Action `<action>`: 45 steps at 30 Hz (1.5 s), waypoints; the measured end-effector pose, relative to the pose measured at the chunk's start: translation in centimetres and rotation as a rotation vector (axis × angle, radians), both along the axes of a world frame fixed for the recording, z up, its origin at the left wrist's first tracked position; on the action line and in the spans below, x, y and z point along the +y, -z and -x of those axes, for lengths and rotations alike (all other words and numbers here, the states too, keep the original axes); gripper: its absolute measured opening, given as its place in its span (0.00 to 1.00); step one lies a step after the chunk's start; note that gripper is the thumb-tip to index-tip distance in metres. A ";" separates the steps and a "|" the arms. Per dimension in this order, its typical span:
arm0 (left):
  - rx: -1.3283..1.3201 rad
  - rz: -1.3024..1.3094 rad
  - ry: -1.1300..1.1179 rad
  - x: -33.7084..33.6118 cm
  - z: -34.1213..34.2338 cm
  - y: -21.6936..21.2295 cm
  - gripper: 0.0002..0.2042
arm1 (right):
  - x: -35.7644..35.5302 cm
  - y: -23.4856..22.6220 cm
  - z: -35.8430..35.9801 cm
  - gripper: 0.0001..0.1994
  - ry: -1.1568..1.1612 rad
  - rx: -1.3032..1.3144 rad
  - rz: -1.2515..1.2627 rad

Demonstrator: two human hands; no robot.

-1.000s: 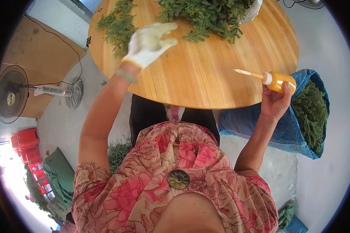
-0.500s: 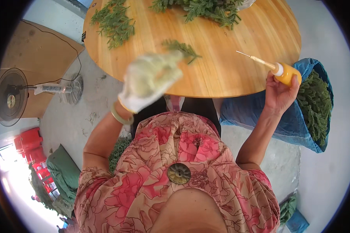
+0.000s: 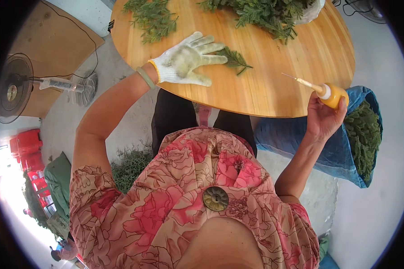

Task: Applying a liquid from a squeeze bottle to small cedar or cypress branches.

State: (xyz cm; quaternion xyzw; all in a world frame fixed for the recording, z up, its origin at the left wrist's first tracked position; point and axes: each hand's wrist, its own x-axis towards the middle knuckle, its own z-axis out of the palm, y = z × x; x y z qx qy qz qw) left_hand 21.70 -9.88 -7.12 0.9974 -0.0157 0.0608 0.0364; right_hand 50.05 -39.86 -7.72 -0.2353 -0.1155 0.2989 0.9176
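Note:
My left hand [image 3: 186, 60], in a white knit glove with a yellow cuff edge, is spread over the near left part of the round wooden table [image 3: 256, 94]. Its fingertips reach beside a small green sprig [image 3: 234, 60], partly hidden behind them; I cannot tell whether they touch it. My bare right hand [image 3: 324, 117] is wrapped round a yellow squeeze bottle [image 3: 333, 96] at the table's right edge. The bottle has a white collar and a long nozzle ending in a thin needle, which points left over the tabletop.
Green sprigs [image 3: 155, 20] lie at the table's far left, with a bigger heap [image 3: 267, 15] at the back. A blue sack [image 3: 296, 139] of greenery stands right of the table. More greenery [image 3: 132, 168] is on the floor at left, near a fan [image 3: 13, 92] and cardboard [image 3: 54, 42].
My left hand has gone from a blurred, bent-fingered shape to spread fingers beside the small sprig. The right hand keeps its hold on the bottle. The whole view has shifted slightly.

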 end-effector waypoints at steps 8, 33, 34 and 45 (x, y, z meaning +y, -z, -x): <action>-0.100 0.092 -0.248 -4.8 1.5 0.9 0.37 | 4.1 -1.1 3.0 0.20 0.003 -0.056 0.130; -0.044 0.734 -0.095 -2.9 2.9 1.4 0.46 | 6.8 0.3 3.7 0.22 -0.030 -0.049 0.242; 0.020 1.060 -0.070 -2.7 2.7 1.7 0.47 | 6.8 0.3 3.8 0.22 -0.024 -0.060 0.257; 0.012 0.114 -0.117 -2.6 2.9 1.5 0.49 | 8.3 0.7 5.0 0.14 0.065 -0.277 0.383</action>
